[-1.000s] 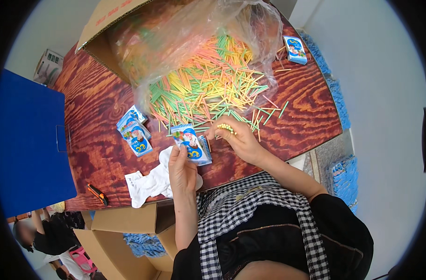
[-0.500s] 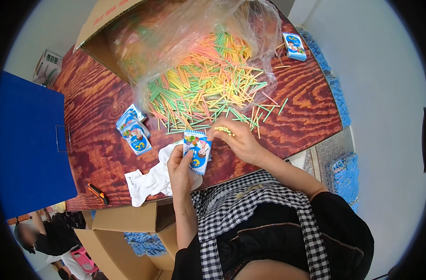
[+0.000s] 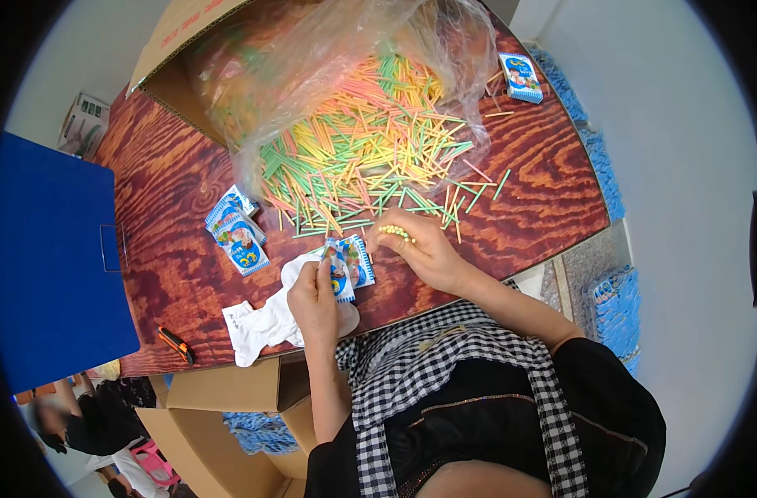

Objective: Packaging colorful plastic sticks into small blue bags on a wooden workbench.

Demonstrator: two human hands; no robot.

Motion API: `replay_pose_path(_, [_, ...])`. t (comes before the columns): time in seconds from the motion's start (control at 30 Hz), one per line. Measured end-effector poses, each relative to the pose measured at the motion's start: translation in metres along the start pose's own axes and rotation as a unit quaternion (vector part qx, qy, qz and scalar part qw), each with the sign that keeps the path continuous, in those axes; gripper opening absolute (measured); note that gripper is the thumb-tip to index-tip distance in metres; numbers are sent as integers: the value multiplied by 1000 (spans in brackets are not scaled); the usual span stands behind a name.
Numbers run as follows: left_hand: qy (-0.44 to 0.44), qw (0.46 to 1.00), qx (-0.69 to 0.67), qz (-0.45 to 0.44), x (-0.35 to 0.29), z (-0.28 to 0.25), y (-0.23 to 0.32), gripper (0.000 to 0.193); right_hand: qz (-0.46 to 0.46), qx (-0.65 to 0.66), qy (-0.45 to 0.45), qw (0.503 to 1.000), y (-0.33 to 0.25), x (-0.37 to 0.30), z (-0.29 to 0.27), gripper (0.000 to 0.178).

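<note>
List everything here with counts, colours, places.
Table: one, reddish, centre
Sticks: many, pink, yellow, green, far side
Bag: one, clear, partly over sticks
Cardboard boxes: two, brown, on table, lower left
Packets: several, blue, on table and held
Cloth: one heap, white, near edge
Cutter: one, orange-black, near left edge
Panel: one, blue, left
Carton: one, white, upper left
Stacks: several, blue, lower box, right side
Person: at least one, black clothes, lower left
Apron: one, black-white, wearer's front
Left hand: one, holding packet
Right hand: one, holding sticks

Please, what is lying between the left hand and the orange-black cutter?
In the head view, a crumpled white cloth item lies between the left hand and the cutter; patterned tabletop shows between cloth and cutter.
</note>
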State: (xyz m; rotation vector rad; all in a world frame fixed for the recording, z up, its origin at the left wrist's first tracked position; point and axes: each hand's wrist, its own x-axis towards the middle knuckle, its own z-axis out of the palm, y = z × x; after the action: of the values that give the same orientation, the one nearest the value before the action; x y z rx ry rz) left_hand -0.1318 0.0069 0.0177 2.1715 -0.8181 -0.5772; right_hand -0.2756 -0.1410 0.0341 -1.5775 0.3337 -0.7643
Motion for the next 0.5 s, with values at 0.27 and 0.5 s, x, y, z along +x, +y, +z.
replay_pose_path(0.27, [-88, 919, -379, -59, -9, -13, 7, 11, 14, 3, -25, 1000, 0, -1, -4, 16])
replay_pose_path(0.5, [2, 914, -406, -9, -7, -8, -3, 4, 24, 17, -40, 999, -3, -2, -1, 16])
